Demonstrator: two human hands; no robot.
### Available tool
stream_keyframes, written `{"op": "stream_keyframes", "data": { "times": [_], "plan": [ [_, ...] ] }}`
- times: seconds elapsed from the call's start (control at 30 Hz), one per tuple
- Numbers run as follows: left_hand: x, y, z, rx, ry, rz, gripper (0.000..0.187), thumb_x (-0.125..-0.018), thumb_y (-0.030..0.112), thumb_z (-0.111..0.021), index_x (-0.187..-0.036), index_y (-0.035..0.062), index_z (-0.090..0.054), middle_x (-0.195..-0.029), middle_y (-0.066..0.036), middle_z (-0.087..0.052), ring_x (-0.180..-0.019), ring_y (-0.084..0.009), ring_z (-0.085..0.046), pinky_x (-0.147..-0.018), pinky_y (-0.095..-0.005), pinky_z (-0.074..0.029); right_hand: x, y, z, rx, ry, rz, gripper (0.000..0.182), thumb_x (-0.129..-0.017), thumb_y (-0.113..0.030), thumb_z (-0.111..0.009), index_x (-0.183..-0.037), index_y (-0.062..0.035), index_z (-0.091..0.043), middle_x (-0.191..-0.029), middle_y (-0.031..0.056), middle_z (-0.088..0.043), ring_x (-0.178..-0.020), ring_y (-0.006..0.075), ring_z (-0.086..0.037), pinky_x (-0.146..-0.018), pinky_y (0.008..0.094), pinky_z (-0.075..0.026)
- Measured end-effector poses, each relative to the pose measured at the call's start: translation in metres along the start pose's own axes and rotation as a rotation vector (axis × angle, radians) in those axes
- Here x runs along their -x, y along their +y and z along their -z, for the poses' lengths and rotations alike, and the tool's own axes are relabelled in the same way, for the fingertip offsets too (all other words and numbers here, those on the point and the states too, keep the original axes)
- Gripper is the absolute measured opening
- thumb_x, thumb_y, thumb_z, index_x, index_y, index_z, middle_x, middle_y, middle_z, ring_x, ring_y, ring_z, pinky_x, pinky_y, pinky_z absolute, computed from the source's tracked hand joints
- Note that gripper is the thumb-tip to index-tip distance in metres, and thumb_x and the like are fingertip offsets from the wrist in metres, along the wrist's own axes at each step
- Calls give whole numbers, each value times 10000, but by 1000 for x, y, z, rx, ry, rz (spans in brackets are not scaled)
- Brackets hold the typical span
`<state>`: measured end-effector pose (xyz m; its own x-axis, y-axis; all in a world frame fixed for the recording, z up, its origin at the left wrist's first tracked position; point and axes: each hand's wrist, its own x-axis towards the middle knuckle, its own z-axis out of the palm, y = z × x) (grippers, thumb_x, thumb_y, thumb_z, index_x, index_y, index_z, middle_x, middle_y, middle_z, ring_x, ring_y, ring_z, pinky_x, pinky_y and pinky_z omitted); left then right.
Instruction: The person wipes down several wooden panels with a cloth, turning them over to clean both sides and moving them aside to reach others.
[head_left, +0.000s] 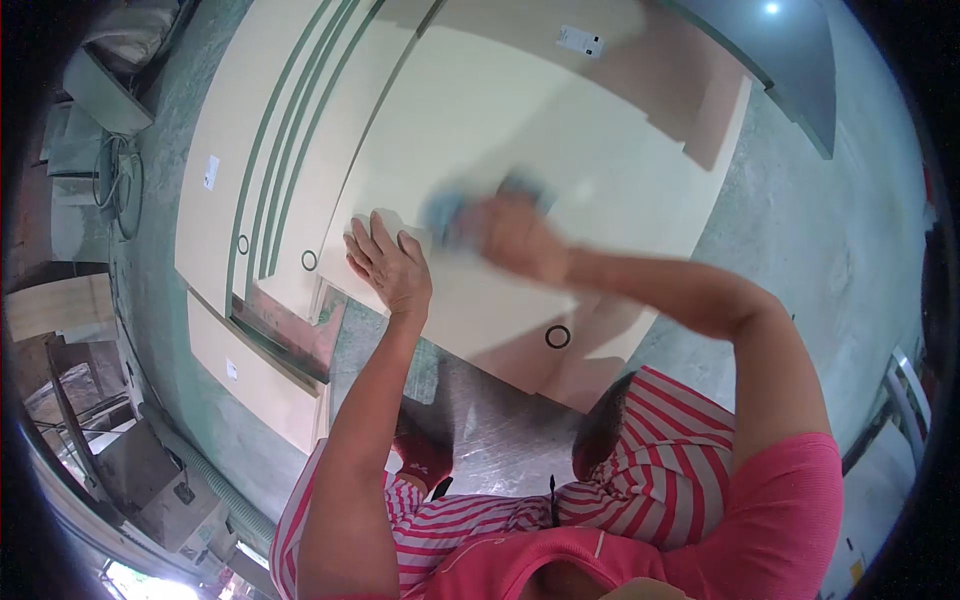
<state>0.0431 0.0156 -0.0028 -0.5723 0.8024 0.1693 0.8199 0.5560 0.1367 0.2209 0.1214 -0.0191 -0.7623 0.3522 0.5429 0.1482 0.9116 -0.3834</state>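
Note:
A large pale cream panel (480, 130) lies flat below me, with a small dark ring (557, 336) near its close edge. My left hand (390, 264) rests on the panel's left edge, palm down and fingers spread, holding nothing. Over the middle of the panel, my right hand (520, 237) is smeared by motion. It grips a blue-grey rag (449, 215), which is blurred too; a darker part sticks out above the knuckles. Whether the rag touches the surface at this instant cannot be made out.
Left of the panel lie more cream boards (225, 160) with green-edged slots and paper labels. A dark grey panel (800, 70) stands at the upper right. A ribbed hose (215, 465) and coiled cable (122, 175) lie on the left. Grey concrete floor (770, 210) surrounds the boards.

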Motion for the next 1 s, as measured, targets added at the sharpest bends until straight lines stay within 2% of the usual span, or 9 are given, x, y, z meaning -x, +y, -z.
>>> {"op": "stream_keyframes", "data": {
  "times": [0.07,0.17,0.27,0.47,0.6,0.7,0.77,0.9,1.0],
  "plan": [
    [0,-2,-2,-8,25,-10,518,-885,234,-491,-1351,54,-357,-1428,-208,-278,-1325,-450,-224,-1049,-567,-221,23,-77,12,-60,-308,318,378,-745,-150,-576,-1123,-176,-588,-1219,104,-519,-1135,306,-509,-974,446,-414],
    [-1,-4,-4,-22,36,-23,525,-875,230,-504,-1347,46,-365,-1427,-209,-277,-1319,-452,-228,-1046,-567,-221,37,-80,14,-313,-441,517,409,-734,-170,-588,-1138,-231,-585,-1260,105,-489,-1213,297,-464,-1052,459,-346],
    [-1,-10,-6,-8,26,-29,527,-867,227,-515,-1339,39,-375,-1425,-211,-279,-1314,-459,-231,-1043,-567,-222,-11,26,69,-105,-489,-50,522,-735,-122,-628,-1247,-135,-529,-1297,149,-480,-1188,339,-464,-1015,455,-374],
    [-2,-1,0,-6,40,-24,528,-860,215,-520,-1337,34,-381,-1409,-216,-296,-1306,-460,-248,-1048,-571,-221,25,295,180,800,214,-959,523,-858,-371,-537,-1310,-117,-465,-1305,140,-495,-1204,325,-441,-946,510,-367],
    [-2,-1,-2,-15,41,-24,537,-854,212,-520,-1341,37,-379,-1413,-214,-294,-1313,-461,-239,-1053,-570,-217,-5,325,133,1166,150,-1003,541,-833,-376,-548,-1316,-147,-470,-1291,100,-512,-1203,292,-448,-947,542,-345],
    [-3,0,0,-13,16,-10,537,-855,216,-513,-1343,37,-377,-1421,-210,-283,-1319,-456,-233,-1061,-565,-210,-70,287,68,1009,327,-738,458,-841,-247,-507,-1279,-115,-502,-1256,167,-509,-1196,311,-442,-1007,471,-316],
    [-2,1,4,-19,6,1,522,-871,218,-497,-1346,38,-372,-1422,-206,-285,-1320,-449,-234,-1063,-561,-211,-118,271,8,432,506,-904,402,-851,-137,-453,-1229,-20,-521,-1190,245,-518,-1191,345,-440,-1030,462,-300],
    [-4,2,5,-20,11,2,516,-887,230,-481,-1351,38,-363,-1426,-198,-281,-1325,-430,-233,-1072,-551,-202,-145,112,-48,359,245,-242,456,-710,-33,-528,-1147,-146,-593,-1041,119,-588,-879,280,-575,-786,425,-465],
    [-3,-3,-2,-5,-5,6,538,-867,239,-496,-1350,42,-364,-1438,-211,-257,-1342,-439,-192,-1081,-553,-172,-123,36,-31,-21,-177,129,439,-713,-67,-583,-1131,-199,-574,-1169,53,-511,-1032,278,-552,-881,404,-452]
  ]
}}
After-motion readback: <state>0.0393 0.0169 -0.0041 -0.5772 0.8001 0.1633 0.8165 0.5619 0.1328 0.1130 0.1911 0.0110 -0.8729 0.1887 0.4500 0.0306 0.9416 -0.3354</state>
